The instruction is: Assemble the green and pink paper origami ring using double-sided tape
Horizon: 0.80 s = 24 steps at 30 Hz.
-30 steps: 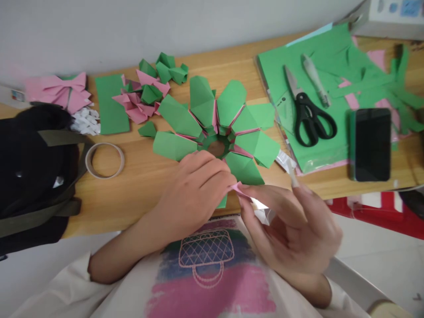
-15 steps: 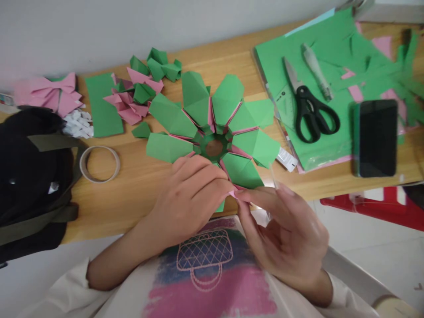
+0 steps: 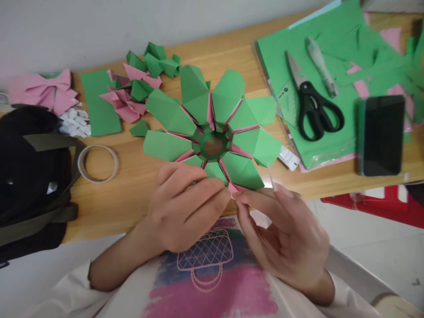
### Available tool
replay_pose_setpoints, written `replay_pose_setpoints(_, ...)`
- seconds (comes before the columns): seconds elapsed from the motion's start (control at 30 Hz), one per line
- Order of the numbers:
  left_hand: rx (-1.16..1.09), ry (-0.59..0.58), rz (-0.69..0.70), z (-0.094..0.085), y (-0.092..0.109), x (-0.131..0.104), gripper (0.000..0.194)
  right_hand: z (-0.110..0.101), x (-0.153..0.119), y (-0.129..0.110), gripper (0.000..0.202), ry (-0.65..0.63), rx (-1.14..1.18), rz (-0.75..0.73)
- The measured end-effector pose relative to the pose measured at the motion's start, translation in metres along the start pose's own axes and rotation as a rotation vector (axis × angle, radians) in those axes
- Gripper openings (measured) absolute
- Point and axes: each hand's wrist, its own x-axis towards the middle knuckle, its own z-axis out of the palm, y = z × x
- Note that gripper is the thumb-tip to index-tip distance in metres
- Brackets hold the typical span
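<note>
Now the pink paper tip (image 3: 233, 188) is being pinched in the right hand's (image 3: 288, 236) fingertips, its length being angled toward the green paper flower (image 3: 208, 131) ahead; the left hand (image 3: 185, 207) is being held just beside, its grip being hidden.

Wooden table (image 3: 132, 194), green-and-pink paper flower (image 3: 195, 97), tape roll (image 3: 98, 179), green sheets (image 3: 346, 99)

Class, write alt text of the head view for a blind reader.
A person's right hand pinches a pink paper fold at the near edge of a green-and-pink paper flower, left hand beside it. On the wooden table, a tape roll lies to the left, black-handled scissors and a smartphone to the right.
</note>
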Motion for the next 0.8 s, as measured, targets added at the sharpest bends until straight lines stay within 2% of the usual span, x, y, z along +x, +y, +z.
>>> replay_pose_setpoints(0.1,0.011,0.013,-0.001,0.001,-0.001,-0.001,0.014,0.002,0.003,0.0,0.087,0.014,0.07,0.027)
replay_pose_setpoints(0.2,0.004,-0.001,0.04,0.0,-0.003,0.0,0.013,-0.005,0.009,0.001,0.081,0.009,0.273,0.133)
replay_pose_setpoints(0.3,-0.002,0.0,0.081,-0.002,-0.003,0.002,0.011,-0.023,0.022,0.007,0.052,-0.019,0.343,0.234)
replay_pose_setpoints(0.33,-0.003,0.0,0.083,-0.003,-0.003,0.002,0.011,-0.03,0.028,0.01,0.039,-0.058,0.309,0.229)
replay_pose_setpoints(0.4,-0.006,-0.002,0.081,-0.003,-0.003,0.003,0.013,-0.043,0.042,0.016,0.018,-0.213,0.234,0.173)
replay_pose_setpoints(0.47,-0.004,0.005,0.079,-0.003,-0.004,0.003,0.014,-0.052,0.056,0.019,0.004,-0.383,0.164,0.1)
replay_pose_setpoints(0.6,-0.002,0.048,0.134,-0.003,-0.007,0.003,0.012,-0.052,0.073,0.022,0.011,-0.593,0.092,-0.025)
replay_pose_setpoints(0.7,-0.002,0.054,0.102,-0.002,-0.008,0.004,0.015,-0.044,0.076,0.026,0.014,-0.637,0.103,-0.083)
replay_pose_setpoints(0.8,0.004,0.066,0.108,-0.001,-0.008,0.004,0.015,-0.037,0.076,0.03,0.014,-0.624,0.113,-0.1)
